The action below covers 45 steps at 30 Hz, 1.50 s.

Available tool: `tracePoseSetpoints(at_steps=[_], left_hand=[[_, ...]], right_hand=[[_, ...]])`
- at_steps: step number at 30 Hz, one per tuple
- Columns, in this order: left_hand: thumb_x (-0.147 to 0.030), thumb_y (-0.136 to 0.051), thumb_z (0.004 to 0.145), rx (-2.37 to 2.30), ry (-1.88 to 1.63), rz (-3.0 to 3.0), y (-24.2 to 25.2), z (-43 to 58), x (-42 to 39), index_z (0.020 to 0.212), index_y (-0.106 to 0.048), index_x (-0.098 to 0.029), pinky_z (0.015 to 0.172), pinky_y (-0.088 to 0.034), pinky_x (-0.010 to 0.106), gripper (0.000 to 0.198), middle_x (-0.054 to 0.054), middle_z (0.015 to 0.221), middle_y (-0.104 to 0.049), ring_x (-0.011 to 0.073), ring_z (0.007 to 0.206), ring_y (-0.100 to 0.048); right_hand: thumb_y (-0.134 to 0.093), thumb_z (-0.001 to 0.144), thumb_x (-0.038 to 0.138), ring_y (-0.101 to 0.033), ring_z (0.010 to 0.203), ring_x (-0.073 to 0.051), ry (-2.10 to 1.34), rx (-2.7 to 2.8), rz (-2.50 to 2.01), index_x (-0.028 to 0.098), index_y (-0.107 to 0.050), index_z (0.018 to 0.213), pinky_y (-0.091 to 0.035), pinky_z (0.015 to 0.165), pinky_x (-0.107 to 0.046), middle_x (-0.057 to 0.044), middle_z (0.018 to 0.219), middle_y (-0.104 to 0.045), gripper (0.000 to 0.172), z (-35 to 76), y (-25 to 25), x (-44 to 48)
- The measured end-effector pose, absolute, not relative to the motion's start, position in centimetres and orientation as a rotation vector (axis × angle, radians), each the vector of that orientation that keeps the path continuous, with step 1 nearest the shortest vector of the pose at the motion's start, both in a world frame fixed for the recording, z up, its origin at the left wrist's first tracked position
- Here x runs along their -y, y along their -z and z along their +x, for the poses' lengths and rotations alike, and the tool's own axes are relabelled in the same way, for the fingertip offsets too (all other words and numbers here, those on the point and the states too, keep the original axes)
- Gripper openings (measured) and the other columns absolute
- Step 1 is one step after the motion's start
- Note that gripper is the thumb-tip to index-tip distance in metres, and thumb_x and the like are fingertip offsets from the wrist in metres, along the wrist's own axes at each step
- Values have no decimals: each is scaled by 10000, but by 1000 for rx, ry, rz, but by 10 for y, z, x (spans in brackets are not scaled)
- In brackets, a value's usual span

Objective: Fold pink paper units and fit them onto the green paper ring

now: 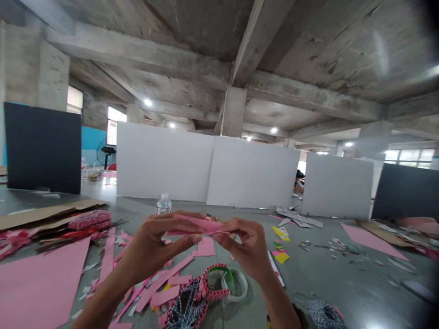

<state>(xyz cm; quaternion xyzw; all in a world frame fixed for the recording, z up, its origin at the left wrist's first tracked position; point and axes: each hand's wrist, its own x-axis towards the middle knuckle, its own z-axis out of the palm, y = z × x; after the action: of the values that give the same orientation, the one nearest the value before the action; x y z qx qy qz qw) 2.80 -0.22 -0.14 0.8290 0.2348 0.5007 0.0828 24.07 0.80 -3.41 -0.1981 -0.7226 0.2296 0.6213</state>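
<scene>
Both of my hands are raised over the table, close together, pinching one folded piece of pink paper (200,225). The thumb and fingers of my left hand (159,242) close on its left part, and my right hand (245,242) grips its right end. Below them on the table lies a dark-and-white cord bundle with pink ruffled edging (188,305). A pink scalloped band with a green inner side (215,267) curves beside a pale tape roll (236,285). Pink paper strips (164,278) are scattered left of the bundle.
A large pink sheet (41,283) covers the left front. Behind stand a clear bottle (163,204) and white panels (164,160). Yellow scraps (282,257), grey card pieces (300,216) and a cord coil (324,313) lie on the right. A person is partly visible between panels.
</scene>
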Motion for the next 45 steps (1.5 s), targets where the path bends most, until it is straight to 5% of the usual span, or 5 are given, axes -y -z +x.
tracePoseSetpoints(at_steps=[8, 18, 26, 45], left_hand=[[-258, -698, 844, -695, -1488, 2376, 3, 35, 2, 865, -778, -237, 737, -611, 209, 85, 35, 954, -763, 163, 828, -730], [-222, -726, 816, -693, -1538, 2258, 6, 39, -1, 848, -776, -235, 742, -597, 168, 62, 13, 888, -759, 134, 803, -722], [-287, -750, 793, -800, -1539, 2145, 9, 40, -2, 838, -764, -206, 764, -609, 202, 93, 26, 862, -767, 160, 792, -729], [-335, -752, 787, -886, -1557, 2108, 7, 42, -2, 848, -772, -186, 684, -616, 195, 162, 42, 823, -771, 183, 765, -738]], right_hand=[[-787, 774, 227, -689, 880, -188, -656, 1606, -402, 185, -686, 764, -550, 685, -239, -72, 957, -730, 109, 237, 31, -6], [-870, 663, 197, -699, 797, -171, -875, 1441, -355, 178, -630, 751, -567, 751, -259, -56, 873, -734, 256, 233, 31, -8], [-840, 711, 278, -715, 733, -182, -888, 1405, -438, 179, -660, 836, -586, 653, -256, -53, 794, -746, 240, 233, 33, -10], [-842, 708, 269, -723, 772, -187, -831, 1365, -418, 164, -682, 730, -597, 684, -250, -78, 863, -757, 193, 232, 35, -12]])
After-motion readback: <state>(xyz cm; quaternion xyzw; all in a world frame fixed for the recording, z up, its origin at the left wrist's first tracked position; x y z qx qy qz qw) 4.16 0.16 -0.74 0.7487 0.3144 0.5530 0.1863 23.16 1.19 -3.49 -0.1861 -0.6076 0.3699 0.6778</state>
